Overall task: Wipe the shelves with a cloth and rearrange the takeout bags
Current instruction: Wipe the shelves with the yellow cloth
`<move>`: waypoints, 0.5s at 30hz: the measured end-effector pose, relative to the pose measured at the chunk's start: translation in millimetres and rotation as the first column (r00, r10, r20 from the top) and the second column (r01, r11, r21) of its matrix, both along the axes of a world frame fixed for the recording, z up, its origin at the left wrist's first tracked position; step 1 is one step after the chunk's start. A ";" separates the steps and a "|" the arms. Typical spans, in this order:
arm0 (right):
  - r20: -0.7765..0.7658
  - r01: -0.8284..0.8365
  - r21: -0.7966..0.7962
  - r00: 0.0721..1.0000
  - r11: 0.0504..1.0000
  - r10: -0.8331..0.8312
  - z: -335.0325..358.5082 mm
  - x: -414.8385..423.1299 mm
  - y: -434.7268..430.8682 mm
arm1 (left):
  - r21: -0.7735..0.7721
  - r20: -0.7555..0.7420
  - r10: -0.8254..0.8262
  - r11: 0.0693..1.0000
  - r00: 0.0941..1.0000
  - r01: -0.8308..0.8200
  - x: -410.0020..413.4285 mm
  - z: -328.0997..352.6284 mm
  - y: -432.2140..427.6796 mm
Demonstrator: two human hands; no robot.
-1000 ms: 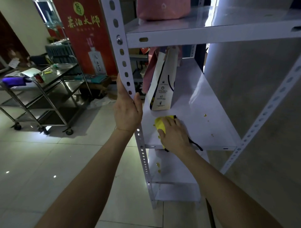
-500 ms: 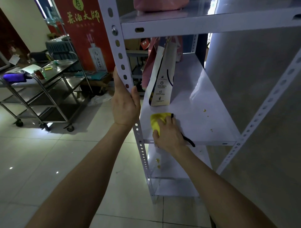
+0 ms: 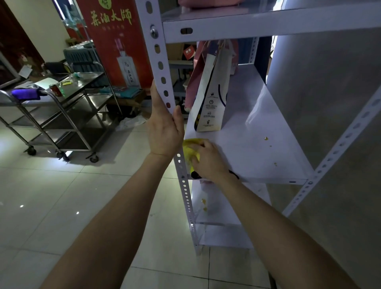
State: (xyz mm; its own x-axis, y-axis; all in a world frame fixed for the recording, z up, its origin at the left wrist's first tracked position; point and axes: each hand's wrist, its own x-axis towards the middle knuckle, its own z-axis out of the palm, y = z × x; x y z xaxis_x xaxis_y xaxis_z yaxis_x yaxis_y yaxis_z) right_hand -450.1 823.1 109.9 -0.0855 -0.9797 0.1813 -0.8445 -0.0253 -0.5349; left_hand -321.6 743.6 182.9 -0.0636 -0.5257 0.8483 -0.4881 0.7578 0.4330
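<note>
My right hand (image 3: 208,158) presses a yellow cloth (image 3: 190,146) onto the front left corner of the white middle shelf (image 3: 257,152). My left hand (image 3: 165,127) grips the perforated front left post (image 3: 159,68) of the rack. A white paper takeout bag (image 3: 212,97) stands upright on the same shelf just behind the cloth, with a pink bag (image 3: 195,76) leaning behind it. Another pink bag (image 3: 206,2) sits on the upper shelf (image 3: 268,24). Small yellow crumbs (image 3: 266,138) lie on the right side of the middle shelf.
A lower shelf (image 3: 216,208) carries yellow specks. A grey wall (image 3: 329,103) closes the rack's right side. To the left stands a steel trolley (image 3: 61,115) with a can and a purple cloth, and a red banner (image 3: 115,41) behind it. Tiled floor (image 3: 61,206) spreads below.
My right hand has slid the yellow cloth leftward along the shelf's front edge toward the post. My left hand keeps its hold on the post.
</note>
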 end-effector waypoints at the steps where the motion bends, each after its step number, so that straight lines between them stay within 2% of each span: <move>1: -0.010 0.014 0.002 1.000 1.000 -0.014 1.9 -13.3 -0.5 | 0.002 0.001 0.003 1.000 1.000 -0.003 -0.6 0.3 0.3; 3: -0.062 0.167 0.010 0.984 0.986 -0.167 3.2 -51.1 -0.3 | 0.002 0.002 0.001 1.000 1.000 -0.001 -0.8 1.2 0.3; 6: -0.036 0.458 0.024 0.889 0.889 -0.457 -1.1 -97.6 3.1 | -0.014 -0.014 0.001 1.000 1.000 -0.001 -1.8 -0.6 0.0; 8: -0.051 0.490 0.047 0.872 0.871 -0.488 -1.6 -79.4 -0.5 | -0.008 -0.019 -0.001 1.000 1.000 0.001 -1.8 -1.3 -1.2; 9: -0.054 0.428 0.040 0.903 0.903 -0.426 -2.2 -58.9 -3.1 | -0.002 -0.024 0.000 1.000 1.000 0.000 -1.7 -1.8 -1.1; 12: -0.025 0.072 -0.014 0.997 0.997 -0.072 -5.2 -0.4 -0.1 | 0.003 -0.015 -0.014 1.000 1.000 0.014 -0.8 -0.9 -0.5; 15: -0.067 -0.173 -0.020 0.983 0.985 0.171 -3.2 -15.1 11.0 | 0.003 -0.009 -0.013 1.000 1.000 0.013 -0.7 -0.8 -0.3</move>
